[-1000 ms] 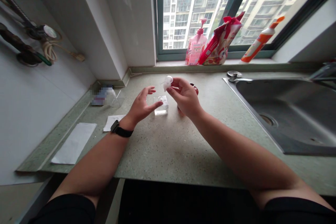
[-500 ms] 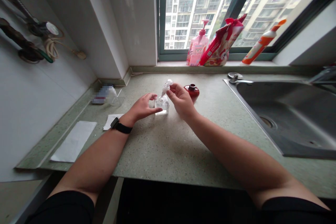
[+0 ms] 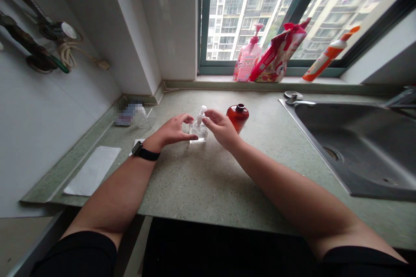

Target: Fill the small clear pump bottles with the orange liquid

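Note:
A small clear bottle (image 3: 196,133) stands on the green speckled counter (image 3: 208,181), with a clear pump head (image 3: 199,117) sitting upright in its neck. My left hand (image 3: 172,131) curls round the bottle from the left, thumb and fingers touching its sides. My right hand (image 3: 218,127) pinches the pump head from the right. A red round bottle (image 3: 238,117) with an open neck stands just behind my right hand.
A steel sink (image 3: 357,143) fills the right side. On the window sill stand a pink pump bottle (image 3: 247,58), a red refill pouch (image 3: 279,54) and an orange-white bottle (image 3: 329,54). White paper sheets (image 3: 92,175) lie at the counter's left, near a clear packet (image 3: 133,114).
My right hand lowered the pump head from above onto the clear bottle's neck. My left hand closed in from open beside the bottle to gripping it.

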The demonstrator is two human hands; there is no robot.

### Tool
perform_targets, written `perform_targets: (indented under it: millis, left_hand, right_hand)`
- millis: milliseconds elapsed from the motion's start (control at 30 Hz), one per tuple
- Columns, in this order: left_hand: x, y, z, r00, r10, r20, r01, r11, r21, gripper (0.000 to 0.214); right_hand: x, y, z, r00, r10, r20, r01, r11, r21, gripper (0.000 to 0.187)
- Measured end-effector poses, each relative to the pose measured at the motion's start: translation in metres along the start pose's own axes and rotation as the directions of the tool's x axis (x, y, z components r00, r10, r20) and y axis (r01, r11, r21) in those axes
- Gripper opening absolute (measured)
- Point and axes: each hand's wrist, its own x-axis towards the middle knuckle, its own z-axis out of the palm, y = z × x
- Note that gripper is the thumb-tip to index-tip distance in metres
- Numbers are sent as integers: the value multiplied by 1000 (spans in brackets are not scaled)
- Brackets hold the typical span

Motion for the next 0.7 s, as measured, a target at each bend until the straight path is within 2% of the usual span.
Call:
perform_targets:
  millis: [100, 267, 467, 700]
  left_hand:
    - [0, 0, 1, 999, 39, -6, -39, 999, 14, 71]
    - [0, 0, 5, 986, 144, -81, -133, 983, 126, 68]
    - [0, -5, 8, 970, 208, -124, -187, 968, 166, 70]
    - [1, -8, 14, 951, 281, -131, -241, 935, 258, 71]
  right_hand:
    - [-2, 1, 1, 999, -39, -14, 38, 997, -70, 36]
    - [-6, -9, 4, 985, -173, 11, 172, 965, -196, 25]
    - [-12, -15, 2, 982, -190, 17, 186, 933, -307, 20]
    - [-22, -18, -7, 961, -274, 43, 267, 872, -410, 18]
